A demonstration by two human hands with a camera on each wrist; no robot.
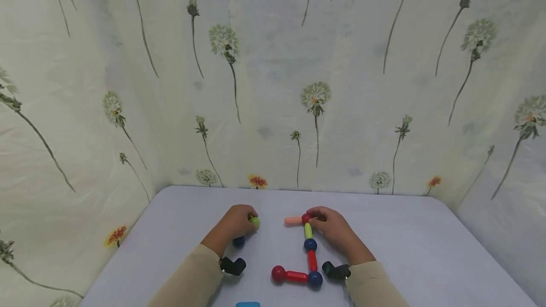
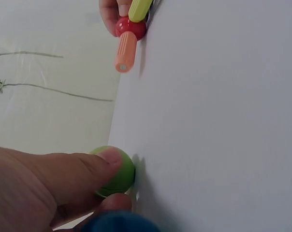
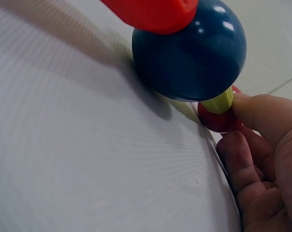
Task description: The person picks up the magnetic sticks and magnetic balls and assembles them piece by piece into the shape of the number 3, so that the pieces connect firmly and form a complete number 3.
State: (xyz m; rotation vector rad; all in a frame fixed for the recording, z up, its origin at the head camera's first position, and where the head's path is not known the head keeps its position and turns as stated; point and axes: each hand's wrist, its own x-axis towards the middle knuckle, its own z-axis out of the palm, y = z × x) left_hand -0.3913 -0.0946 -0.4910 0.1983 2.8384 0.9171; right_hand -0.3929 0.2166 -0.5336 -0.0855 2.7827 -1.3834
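Between thumb and fingers my left hand [image 1: 234,224] pinches a green ball [image 2: 121,176], low over the white table or on it. My right hand [image 1: 334,231] grips a red ball [image 1: 305,218] at the far corner of a joined chain of magnetic balls and rods. From that ball a pale orange rod [image 1: 293,221] points left, its other end free. A yellow-green rod [image 1: 308,231] runs nearer to a blue ball [image 1: 310,245]. Then come a red rod [image 1: 312,261], another blue ball [image 1: 314,280], a second red rod [image 1: 296,276] and a red ball [image 1: 278,274].
A dark blue ball [image 1: 239,242] lies just below the left hand, partly hidden by it. At the bottom edge a light blue piece [image 1: 248,304] is cut off by the frame. Behind the white table [image 1: 409,240] hangs a dandelion-printed cloth [image 1: 264,84].
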